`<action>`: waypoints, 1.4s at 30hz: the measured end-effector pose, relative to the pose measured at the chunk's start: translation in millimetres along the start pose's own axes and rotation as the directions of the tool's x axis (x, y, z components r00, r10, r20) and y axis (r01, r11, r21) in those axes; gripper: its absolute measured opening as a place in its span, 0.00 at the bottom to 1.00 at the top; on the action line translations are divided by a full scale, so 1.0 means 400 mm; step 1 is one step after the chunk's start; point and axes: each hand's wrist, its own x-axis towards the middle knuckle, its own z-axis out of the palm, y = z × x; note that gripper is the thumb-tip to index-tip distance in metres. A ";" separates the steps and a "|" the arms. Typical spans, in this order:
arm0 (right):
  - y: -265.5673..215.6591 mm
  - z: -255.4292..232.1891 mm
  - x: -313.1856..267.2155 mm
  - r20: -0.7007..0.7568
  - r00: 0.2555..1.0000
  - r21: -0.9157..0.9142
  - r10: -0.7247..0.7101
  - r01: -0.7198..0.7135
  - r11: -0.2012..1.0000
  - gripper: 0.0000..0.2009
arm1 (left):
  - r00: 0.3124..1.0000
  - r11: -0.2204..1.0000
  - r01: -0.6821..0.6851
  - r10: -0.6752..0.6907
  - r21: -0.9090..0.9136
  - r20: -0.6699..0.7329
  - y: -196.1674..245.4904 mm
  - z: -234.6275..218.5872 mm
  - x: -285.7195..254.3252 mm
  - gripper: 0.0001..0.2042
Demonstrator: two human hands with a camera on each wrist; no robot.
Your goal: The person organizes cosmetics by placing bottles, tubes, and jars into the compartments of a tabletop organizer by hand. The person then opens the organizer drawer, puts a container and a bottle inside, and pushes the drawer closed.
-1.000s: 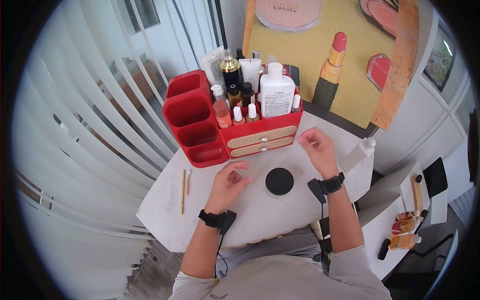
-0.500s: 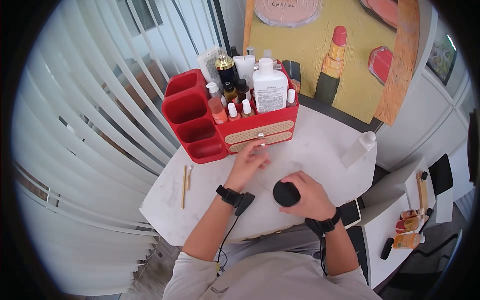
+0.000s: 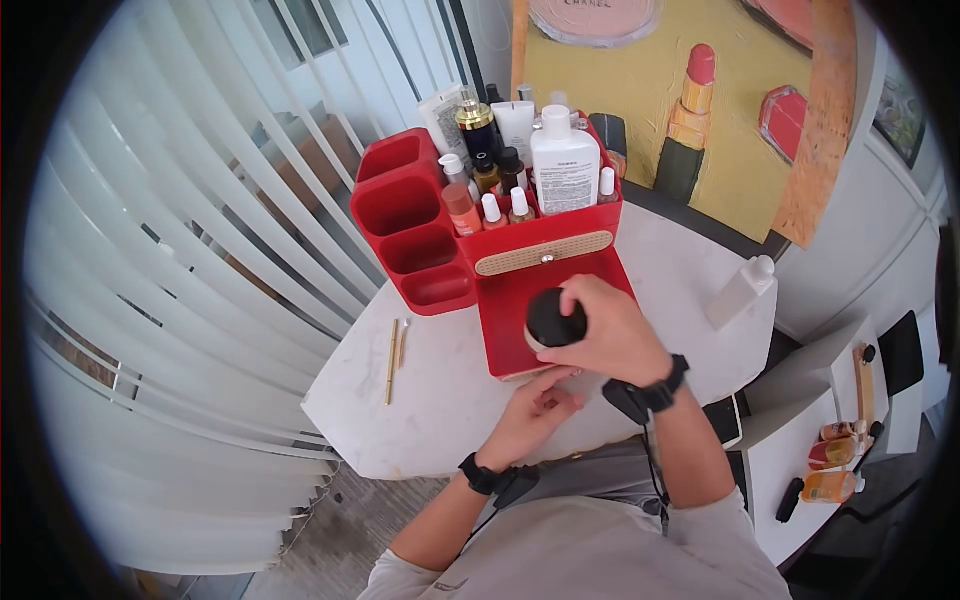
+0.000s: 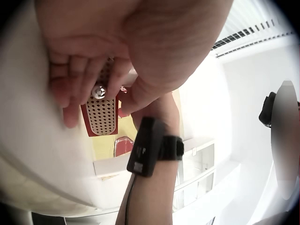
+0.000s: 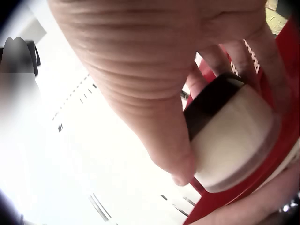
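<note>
**Black-lidded jar held over an open red drawer**

Right hand (image 3: 612, 338) curled round a round cream jar (image 3: 555, 320) with a black lid, thumb on one side, fingers on the other, gripping the pale body just under the lid. From the right wrist, jar (image 5: 229, 136) seen side-on, clamped between thumb and fingers (image 5: 234, 56), its base low against the red inside of the drawer; whether touching the drawer floor, cannot tell. Jar held inside the outline of the pulled-out lower drawer (image 3: 520, 300) of a red cosmetics organiser (image 3: 410, 250).

Left hand (image 3: 535, 412) at the drawer's front edge, nearest the body, fingers bent round the cane-patterned front panel. From the left wrist, fingers (image 4: 70, 89) curled beside a small metal knob (image 4: 98, 91) on that perforated drawer front (image 4: 101, 115), seemingly pinching or pulling at it.

Upper drawer (image 3: 545, 252) closed, same woven front and knob. Above it, a compartment packed with upright bottles, the tallest a white bottle (image 3: 565, 165) with printed label, beside small dropper bottles and a gold-capped dark bottle (image 3: 478, 122). Four open red compartments on the organiser's left.

All on a white marble tabletop (image 3: 440, 400). Two thin gold sticks (image 3: 395, 355) lying well left of the drawer. A white bottle (image 3: 740, 290) standing well to the right. Painted lipstick artwork (image 3: 690, 110) leaning behind. Vertical blinds (image 3: 200, 200) to the left.
</note>
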 end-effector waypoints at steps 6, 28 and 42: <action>0.056 0.106 0.059 0.100 0.995 -0.075 0.011 -0.003 0.997 0.17 | 0.997 0.995 0.071 -0.074 0.071 0.034 0.021 -0.010 0.002 0.25; 0.326 -0.208 -0.268 -0.713 0.588 0.179 0.382 -0.374 0.910 0.38 | 0.980 0.924 -0.174 0.196 0.340 -0.033 0.083 -0.139 0.223 0.27; 0.080 -0.157 -0.199 -0.399 0.914 0.177 0.065 0.007 0.984 0.33 | 0.945 0.957 -0.244 0.270 0.154 -0.184 0.121 -0.114 0.277 0.22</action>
